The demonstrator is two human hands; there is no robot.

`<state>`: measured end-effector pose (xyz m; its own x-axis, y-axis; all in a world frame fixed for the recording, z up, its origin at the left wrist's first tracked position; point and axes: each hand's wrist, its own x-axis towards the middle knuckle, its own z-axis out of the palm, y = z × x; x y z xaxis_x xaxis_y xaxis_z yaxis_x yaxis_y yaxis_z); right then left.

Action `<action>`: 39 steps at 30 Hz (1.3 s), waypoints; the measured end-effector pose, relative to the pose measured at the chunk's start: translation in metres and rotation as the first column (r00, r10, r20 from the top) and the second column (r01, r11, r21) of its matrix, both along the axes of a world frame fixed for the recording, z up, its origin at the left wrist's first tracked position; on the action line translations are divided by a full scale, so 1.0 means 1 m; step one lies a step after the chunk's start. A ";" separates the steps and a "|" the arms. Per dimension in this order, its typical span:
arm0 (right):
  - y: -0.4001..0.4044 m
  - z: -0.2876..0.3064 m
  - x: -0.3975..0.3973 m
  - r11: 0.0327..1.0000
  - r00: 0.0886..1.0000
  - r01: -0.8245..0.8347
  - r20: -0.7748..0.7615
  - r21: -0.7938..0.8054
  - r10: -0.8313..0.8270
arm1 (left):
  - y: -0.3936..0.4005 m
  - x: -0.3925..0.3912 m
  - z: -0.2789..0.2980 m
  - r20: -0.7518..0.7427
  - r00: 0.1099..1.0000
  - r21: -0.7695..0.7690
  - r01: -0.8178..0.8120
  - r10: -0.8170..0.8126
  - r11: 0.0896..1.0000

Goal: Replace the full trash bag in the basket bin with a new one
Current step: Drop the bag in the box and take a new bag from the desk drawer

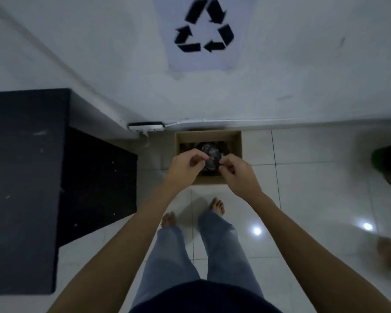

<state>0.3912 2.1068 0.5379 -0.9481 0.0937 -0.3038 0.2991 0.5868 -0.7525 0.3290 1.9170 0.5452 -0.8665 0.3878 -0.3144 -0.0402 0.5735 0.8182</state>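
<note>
While held over cardboard box (235, 141), trash bag (209, 152) looks dark, crinkled, bulging; left hand (185, 168), right hand (239, 175) grip pinched on top.

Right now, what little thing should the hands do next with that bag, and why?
Probably pull the two pinched bits tight into a knot. The left hand and right hand each pinch the top of the dark trash bag, which sits in the cardboard box. Closing it first should keep the trash inside when it is lifted.

A paper sheet (202, 32) with a black recycling symbol hangs on the white wall; a dark cabinet (25, 188) stands left. A white power strip (146, 126) lies at the wall's foot on the tiled floor (314, 177)
</note>
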 end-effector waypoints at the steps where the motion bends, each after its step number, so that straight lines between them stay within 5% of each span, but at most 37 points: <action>1: -0.009 0.015 0.007 1.000 0.999 -0.023 -0.026 -0.007 0.023 | -0.014 0.009 0.017 -0.033 0.999 0.008 -0.006 0.006 1.000; 8: -0.103 0.100 0.055 0.991 0.984 -0.134 -0.118 -0.009 0.132 | -0.137 0.099 0.095 -0.145 0.984 0.044 -0.098 0.103 0.994; 24: -0.408 0.189 0.233 0.926 0.894 -0.373 -0.250 0.048 0.373 | -0.450 0.336 0.186 -0.305 0.884 0.082 -0.345 0.354 0.935; 32: -0.487 0.221 0.292 0.838 0.805 -0.538 -0.235 0.096 0.544 | -0.524 0.435 0.187 -0.303 0.817 0.162 -0.464 0.491 0.871; 39: -0.526 0.193 0.339 0.830 0.799 -0.554 -0.237 0.071 0.553 | -0.568 0.506 0.165 -0.189 0.801 0.129 -0.553 0.568 0.823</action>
<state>0.7303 1.5805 0.7307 -0.8807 -0.4695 -0.0631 -0.2635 0.5961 -0.7584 0.8354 1.3487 0.7103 -0.9805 -0.1738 -0.0918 -0.1619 0.4500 0.8782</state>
